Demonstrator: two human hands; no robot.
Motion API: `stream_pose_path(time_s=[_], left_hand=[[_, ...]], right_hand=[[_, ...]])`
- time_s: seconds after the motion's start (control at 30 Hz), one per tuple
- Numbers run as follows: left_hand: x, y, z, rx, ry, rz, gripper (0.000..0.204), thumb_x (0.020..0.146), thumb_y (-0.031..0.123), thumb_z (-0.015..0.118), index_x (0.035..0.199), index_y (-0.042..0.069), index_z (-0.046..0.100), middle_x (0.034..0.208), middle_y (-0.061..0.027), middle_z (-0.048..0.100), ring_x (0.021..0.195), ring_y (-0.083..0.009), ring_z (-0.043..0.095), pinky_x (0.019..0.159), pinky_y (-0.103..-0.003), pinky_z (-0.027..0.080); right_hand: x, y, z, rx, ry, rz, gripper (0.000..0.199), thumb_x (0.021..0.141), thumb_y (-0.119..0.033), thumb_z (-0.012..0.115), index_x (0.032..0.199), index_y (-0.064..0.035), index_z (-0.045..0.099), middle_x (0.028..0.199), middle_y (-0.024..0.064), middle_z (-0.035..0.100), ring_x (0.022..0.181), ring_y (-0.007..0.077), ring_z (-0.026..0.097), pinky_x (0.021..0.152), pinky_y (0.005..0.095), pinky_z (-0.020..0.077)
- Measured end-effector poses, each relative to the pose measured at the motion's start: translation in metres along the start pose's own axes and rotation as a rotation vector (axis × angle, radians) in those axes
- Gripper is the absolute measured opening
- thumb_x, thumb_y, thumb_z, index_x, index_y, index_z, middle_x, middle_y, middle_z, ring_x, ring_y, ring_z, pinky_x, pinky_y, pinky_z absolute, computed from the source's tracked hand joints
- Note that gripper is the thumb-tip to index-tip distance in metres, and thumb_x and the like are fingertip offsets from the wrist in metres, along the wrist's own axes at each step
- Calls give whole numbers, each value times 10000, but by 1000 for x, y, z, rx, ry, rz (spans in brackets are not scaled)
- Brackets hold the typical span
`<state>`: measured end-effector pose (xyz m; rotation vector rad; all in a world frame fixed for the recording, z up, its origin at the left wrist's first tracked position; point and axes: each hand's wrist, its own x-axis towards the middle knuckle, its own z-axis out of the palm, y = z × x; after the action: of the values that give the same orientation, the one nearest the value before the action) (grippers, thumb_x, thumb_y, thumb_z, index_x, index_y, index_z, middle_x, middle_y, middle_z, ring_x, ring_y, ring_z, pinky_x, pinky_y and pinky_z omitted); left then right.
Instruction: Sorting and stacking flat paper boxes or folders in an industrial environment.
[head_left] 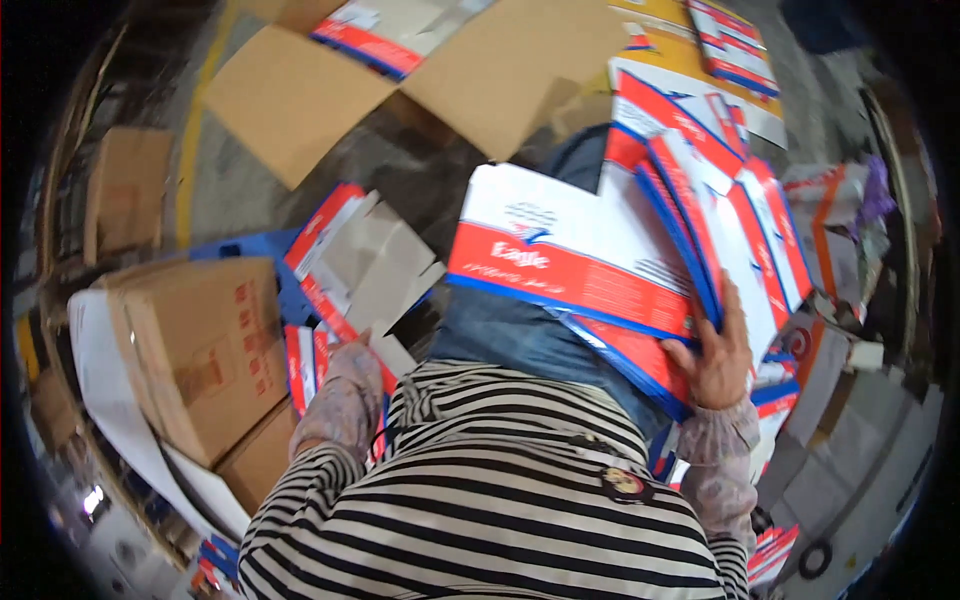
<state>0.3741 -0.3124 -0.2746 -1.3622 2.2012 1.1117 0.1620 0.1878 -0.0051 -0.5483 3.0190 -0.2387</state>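
Risk: the fanned stack of flat printed cartons point(640, 250) looks loosely held; by my judgement the sheets could slide apart and spill off the lap, since only one hand visibly pins them at an edge.
Cause: the cartons overlap at different angles above the right hand point(718, 362), and the top ones lean away from it.
Right hand: fingers spread fairly wide, pressed flat against the lower edge of the stack, thumb underneath; gripping the cartons rather than closed around them.
Left hand: hidden below its patterned sleeve point(340, 395), among more flat cartons point(345, 275); I cannot tell whether it is open or closed.
Stack position: directly above and left of the right hand, resting across the denim-covered knees point(520, 335).
Nearby: brown boxes point(200, 350) lie beyond the left sleeve; unfolded cardboard point(300, 95) is on the floor, well apart.
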Motion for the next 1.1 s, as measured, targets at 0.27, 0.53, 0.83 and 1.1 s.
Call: stream_pose_path(time_s=[0.27,0.53,0.83,1.1], left_hand=[[14,-12,-36,-149,286,-125,900,693,578,664,1330,3,393,1330,-255,411,1240,-344,405,1034,-406,303],[-140,56,-185,274,684,476,441,781,118,621,1210,59,537,974,-180,624,830,-241,624,712,-322,494],[-143,0,-83,973,190,26,938,642,334,764,1424,208,261,1214,-179,420,1124,-345,431,948,-445,351],[-145,367,-45,511,58,1552,722,737,448,671,1247,-14,453,1266,-189,423,1174,-357,406,980,-470,316]], right_hand=[[-2,2,5,19,49,-51,520,658,-365,737,1013,0,628,1388,239,329,1237,413,376,1019,461,319],[-7,9,14,-42,24,-35,612,714,-382,695,1206,-42,562,1431,172,296,1273,385,346,1028,446,322],[-5,10,16,-2,74,-62,525,700,-412,704,1025,-8,628,1403,208,329,1236,435,365,1008,492,315],[-13,12,17,-25,80,31,567,719,-570,615,965,-63,679,1419,178,312,1233,446,363,932,566,358]])
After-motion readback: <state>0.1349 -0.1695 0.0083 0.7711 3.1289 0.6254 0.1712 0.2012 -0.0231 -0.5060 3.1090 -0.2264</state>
